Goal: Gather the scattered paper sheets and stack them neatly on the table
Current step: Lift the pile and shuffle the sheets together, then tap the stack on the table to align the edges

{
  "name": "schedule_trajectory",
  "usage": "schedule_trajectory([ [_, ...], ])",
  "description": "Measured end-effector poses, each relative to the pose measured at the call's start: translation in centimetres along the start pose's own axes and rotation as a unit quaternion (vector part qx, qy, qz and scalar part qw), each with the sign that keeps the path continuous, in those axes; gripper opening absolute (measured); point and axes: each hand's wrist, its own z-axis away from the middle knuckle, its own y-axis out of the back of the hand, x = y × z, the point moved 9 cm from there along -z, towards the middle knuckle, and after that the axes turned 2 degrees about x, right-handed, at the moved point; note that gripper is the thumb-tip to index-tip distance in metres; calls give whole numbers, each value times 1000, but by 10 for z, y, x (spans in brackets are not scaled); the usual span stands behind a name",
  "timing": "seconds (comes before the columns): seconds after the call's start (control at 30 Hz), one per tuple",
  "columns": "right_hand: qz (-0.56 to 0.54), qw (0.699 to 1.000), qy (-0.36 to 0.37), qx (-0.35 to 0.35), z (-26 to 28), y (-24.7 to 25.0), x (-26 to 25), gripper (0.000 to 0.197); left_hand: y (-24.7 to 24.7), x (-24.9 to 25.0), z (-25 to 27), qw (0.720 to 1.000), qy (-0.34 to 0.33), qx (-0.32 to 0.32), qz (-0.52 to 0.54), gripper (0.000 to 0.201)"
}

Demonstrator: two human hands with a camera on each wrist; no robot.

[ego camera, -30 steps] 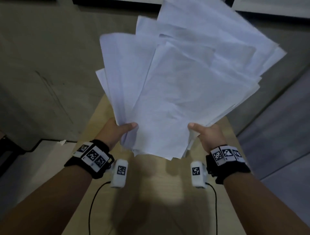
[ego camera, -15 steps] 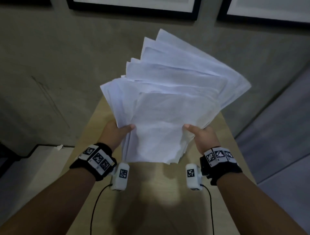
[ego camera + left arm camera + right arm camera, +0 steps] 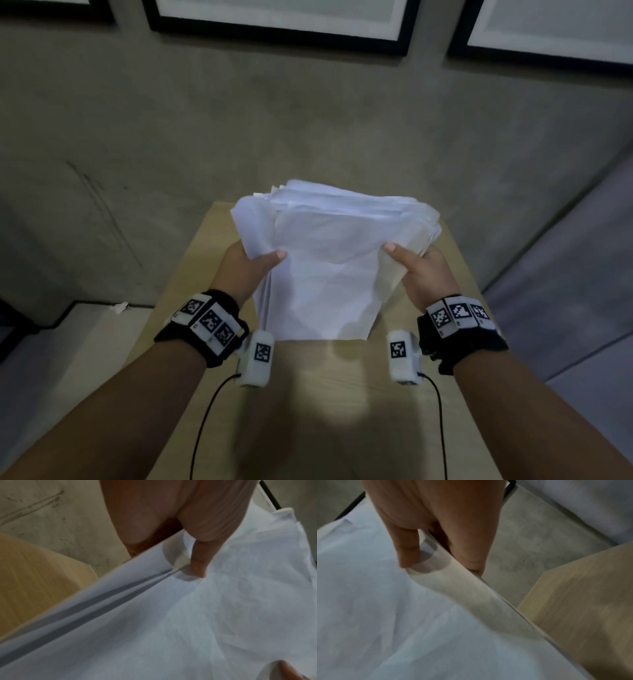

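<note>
My left hand (image 3: 248,270) and right hand (image 3: 423,274) pinch the rumpled bundle of white paper sheets (image 3: 329,270) between them, thumbs on top, above the pale wooden table (image 3: 308,411).

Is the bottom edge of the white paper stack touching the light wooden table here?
Cannot tell. In the head view the white paper stack has its lower edge over the light wooden table, but neither a gap nor contact shows; the wrist views don't show that edge.
</note>
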Motion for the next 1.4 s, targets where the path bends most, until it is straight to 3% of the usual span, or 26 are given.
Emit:
schedule_trajectory([
  [0.1,107,994,37,8,3,-2,-16,56,-3,-6,2,1000,10,-16,3,50],
  [0.17,234,958,160,43,11,-8,-53,81,-5,-9,2,1000,12,-13,0,42],
  [0.2,329,910,241,67,19,-18,-76,86,-5,-11,2,1000,15,-11,0,35],
  [0.23,425,843,317,88,31,-35,-95,87,-5,-13,1,1000,21,-9,-1,32],
  [0.3,570,718,390,81,49,-77,-109,86,-6,-13,-1,1000,27,-15,1,34],
  [0.33,623,683,378,42,50,-97,-103,87,-7,-12,0,999,28,-23,3,38],
  [0.4,692,642,324,-57,49,-124,-75,88,-10,-9,1,999,24,-43,15,43],
  [0.47,698,633,320,-100,52,-135,-64,86,-11,-8,3,998,20,-52,23,46],
  [0.57,637,670,377,-51,62,-135,-82,79,-9,-10,2,998,28,-58,27,51],
  [0.7,681,630,360,-97,60,-142,-59,80,-10,-11,4,998,31,-54,15,42],
  [0.73,677,640,355,-72,58,-134,-59,81,-9,-11,4,998,30,-45,14,38],
  [0.8,646,672,353,79,54,-99,-75,87,-7,-13,5,999,33,-30,25,34],
  [0.83,602,702,339,175,54,-70,-83,91,-6,-14,6,998,36,-27,33,34],
  [0.87,531,752,309,238,51,-37,-79,96,-6,-14,7,998,39,-27,41,35],
  [0.9,426,836,243,248,41,-7,-63,100,-4,-15,8,998,42,-28,44,37],
  [0.93,298,921,148,205,30,13,-35,104,-4,-14,10,998,42,-32,45,37],
  [0.97,177,973,56,136,23,18,-5,104,-5,-14,12,997,42,-39,47,38],
  [1.0,86,992,-22,86,23,17,18,98,-7,-14,14,997,42,-48,49,40],
  [1.07,87,991,-91,44,30,13,35,65,-13,-13,18,996,43,-56,51,44],
  [1.13,147,986,-65,40,36,9,25,34,-17,-5,21,998,21,-37,39,44],
  [1.3,116,991,1,63,31,3,-8,34,-20,38,23,997,-75,3,2,49],
  [1.4,42,998,3,39,25,-4,-7,41,-10,47,20,993,-111,37,28,66],
])
